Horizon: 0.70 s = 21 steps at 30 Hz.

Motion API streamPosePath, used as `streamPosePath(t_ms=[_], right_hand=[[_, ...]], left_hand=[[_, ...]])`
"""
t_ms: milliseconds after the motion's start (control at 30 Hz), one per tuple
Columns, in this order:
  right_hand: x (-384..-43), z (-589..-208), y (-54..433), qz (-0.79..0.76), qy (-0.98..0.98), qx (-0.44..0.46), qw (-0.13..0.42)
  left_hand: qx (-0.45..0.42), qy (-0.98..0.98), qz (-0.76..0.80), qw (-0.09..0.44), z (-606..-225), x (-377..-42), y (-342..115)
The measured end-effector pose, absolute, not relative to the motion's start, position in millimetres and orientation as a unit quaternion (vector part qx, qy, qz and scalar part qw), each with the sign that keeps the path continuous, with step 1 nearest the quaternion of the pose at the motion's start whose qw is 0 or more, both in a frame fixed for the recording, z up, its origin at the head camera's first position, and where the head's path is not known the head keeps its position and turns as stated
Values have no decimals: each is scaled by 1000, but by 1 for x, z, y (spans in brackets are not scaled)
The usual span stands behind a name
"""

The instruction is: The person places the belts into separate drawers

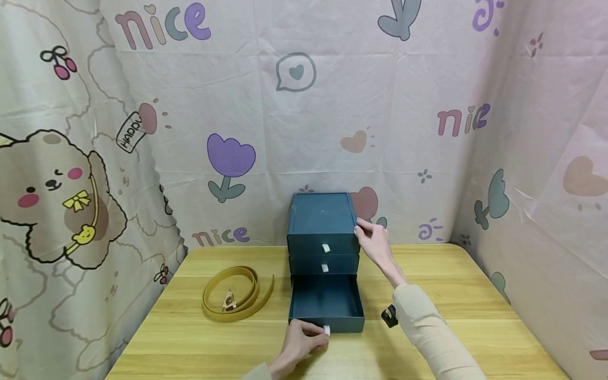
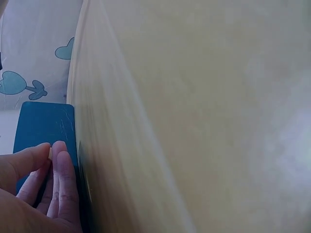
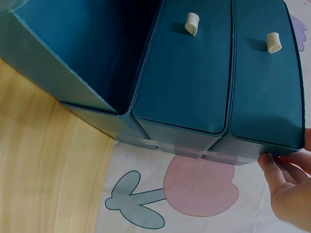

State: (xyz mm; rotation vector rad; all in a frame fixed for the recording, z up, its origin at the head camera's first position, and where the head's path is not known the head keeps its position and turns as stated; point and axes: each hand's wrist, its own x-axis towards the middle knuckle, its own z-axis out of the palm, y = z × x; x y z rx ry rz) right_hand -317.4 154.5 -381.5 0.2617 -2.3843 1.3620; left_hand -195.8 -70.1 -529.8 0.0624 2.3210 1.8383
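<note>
A dark teal drawer box [image 1: 324,214] with three stacked drawers stands on the table. Its bottom drawer [image 1: 326,323] is pulled out and nothing shows inside it. The upper two drawers are closed, each with a white pull tab [image 3: 192,24]. At the front of the bottom drawer, my left hand [image 1: 300,343] pinches the white tab between thumb and fingers; the left wrist view shows this pinch beside the drawer front [image 2: 46,121]. My right hand [image 1: 375,241] touches the box's upper right side, with fingertips on its edge in the right wrist view.
A coiled yellow-brown belt [image 1: 254,307] with a metal buckle [image 1: 229,301] lies left of the box on the wooden table [image 1: 166,338]. A small black object [image 1: 389,316] is beside the right sleeve. Printed curtains [image 1: 323,121] hang behind and at both sides.
</note>
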Motion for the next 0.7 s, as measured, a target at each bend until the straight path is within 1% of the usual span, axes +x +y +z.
streamPosePath(t_ms=[467,700], right_hand=[[-317,-382,154,486,-848,93,192],[-317,-382,154,483,-849,91,195]], left_hand=[[33,773,626,94,-531,-191,-71],[19,777,622,97,-530,-190,-72]])
